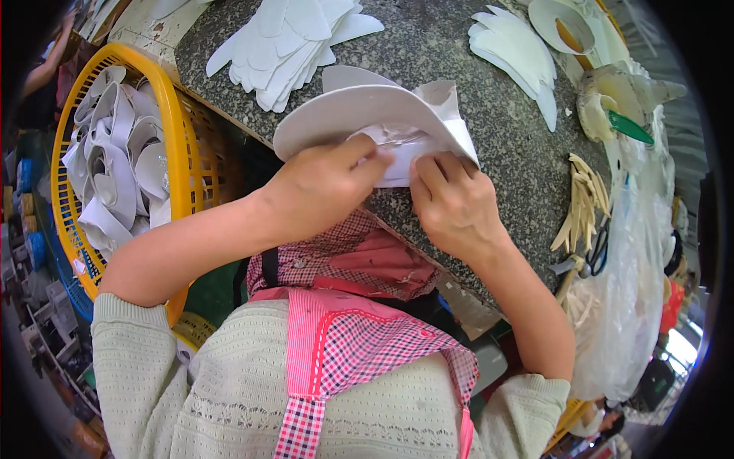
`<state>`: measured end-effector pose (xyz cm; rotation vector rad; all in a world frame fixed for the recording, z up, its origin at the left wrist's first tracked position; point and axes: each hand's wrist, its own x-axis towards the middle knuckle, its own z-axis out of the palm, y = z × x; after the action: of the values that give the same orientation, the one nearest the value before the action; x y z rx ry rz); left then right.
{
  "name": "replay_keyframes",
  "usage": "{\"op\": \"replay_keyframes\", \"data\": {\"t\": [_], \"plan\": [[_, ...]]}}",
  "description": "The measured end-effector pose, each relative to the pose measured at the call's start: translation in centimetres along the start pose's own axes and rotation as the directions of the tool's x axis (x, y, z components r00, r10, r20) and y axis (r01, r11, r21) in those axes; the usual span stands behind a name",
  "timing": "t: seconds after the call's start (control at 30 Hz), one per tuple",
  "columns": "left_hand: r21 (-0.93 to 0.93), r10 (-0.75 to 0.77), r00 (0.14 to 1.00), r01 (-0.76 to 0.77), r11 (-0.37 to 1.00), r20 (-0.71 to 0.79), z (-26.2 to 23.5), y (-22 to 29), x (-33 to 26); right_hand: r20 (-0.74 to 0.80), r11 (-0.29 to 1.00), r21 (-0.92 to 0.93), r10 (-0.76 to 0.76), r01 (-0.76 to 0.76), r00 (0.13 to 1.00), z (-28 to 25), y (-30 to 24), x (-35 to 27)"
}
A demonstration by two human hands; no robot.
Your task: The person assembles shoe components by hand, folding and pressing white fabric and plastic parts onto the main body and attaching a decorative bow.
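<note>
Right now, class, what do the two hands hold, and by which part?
Both hands, left and right, press and pinch the curved white piece at its folded near edge.

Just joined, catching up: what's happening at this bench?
A person presses a curved white piece against the edge of a speckled stone table, left hand and right hand both on its folded part. Stacks of white cutouts lie further back; a yellow basket at the left holds more white pieces.
</note>
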<state>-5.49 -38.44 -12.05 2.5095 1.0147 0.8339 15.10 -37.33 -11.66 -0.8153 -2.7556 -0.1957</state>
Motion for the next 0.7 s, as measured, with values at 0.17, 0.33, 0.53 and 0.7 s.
{"op": "replay_keyframes", "data": {"t": [0.17, 0.33, 0.53, 0.7], "plan": [[0.237, -0.059, 0.966, -0.002, 0.972, 0.252, 0.3, -0.3, 0.9, 0.005, 1.0, 0.0, -0.031, 0.031, 1.0, -0.2, 0.2, 0.1], [0.332, -0.032, 0.938, -0.09, 0.939, 0.345, 0.2, 0.4, 2.3, 0.016, 0.999, 0.038, -0.004, 0.003, 1.0, -0.2, 0.1, 0.2], [0.245, 0.08, 0.946, -0.162, 0.956, 0.313, -0.3, 0.7, 3.3, -0.017, 0.998, 0.065, 0.015, -0.013, 1.0, -0.2, 0.1, -0.1], [-0.554, 0.166, 0.863, 0.149, 0.819, 0.477, -4.6, 4.1, 0.9, 0.026, 0.997, 0.067, 0.036, -0.037, 0.999, -0.4, 0.0, -0.2]]}}
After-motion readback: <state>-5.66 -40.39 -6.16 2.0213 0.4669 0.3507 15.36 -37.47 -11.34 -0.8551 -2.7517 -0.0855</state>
